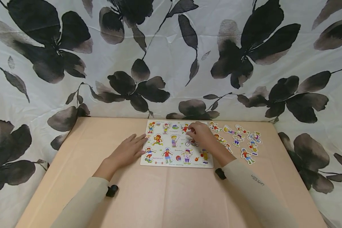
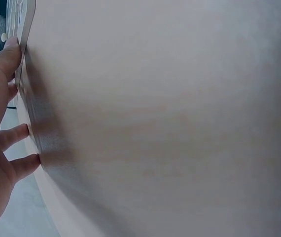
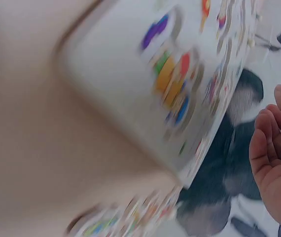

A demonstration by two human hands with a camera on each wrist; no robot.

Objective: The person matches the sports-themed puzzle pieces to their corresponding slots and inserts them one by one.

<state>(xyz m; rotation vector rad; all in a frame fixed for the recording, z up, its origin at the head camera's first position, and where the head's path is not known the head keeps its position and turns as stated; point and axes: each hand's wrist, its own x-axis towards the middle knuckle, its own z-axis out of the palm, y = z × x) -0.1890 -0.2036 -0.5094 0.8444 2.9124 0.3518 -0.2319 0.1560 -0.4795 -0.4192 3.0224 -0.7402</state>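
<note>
A white puzzle board [image 1: 165,152] printed with children at sports lies on the table, several picture pieces in it. At its left edge is my left hand [image 1: 128,150], fingers spread; in the left wrist view the thumb [image 2: 11,54] touches the board's rim and other fingertips reach the tabletop. My right hand [image 1: 202,134] is over the board's upper right part, beside a red-shirted figure with a ball [image 1: 184,127]. In the right wrist view this hand [image 3: 278,163] has loosely bent fingers and nothing visible in them. It partly covers a bicycle picture [image 1: 191,142].
Loose picture pieces lie right of the board, among them a cyclist [image 1: 254,137] and a red-shirted figure [image 1: 246,156]. Some are partly behind the right forearm. A floral cloth [image 1: 171,63] hangs behind the table [image 1: 182,196]. The right wrist view is blurred.
</note>
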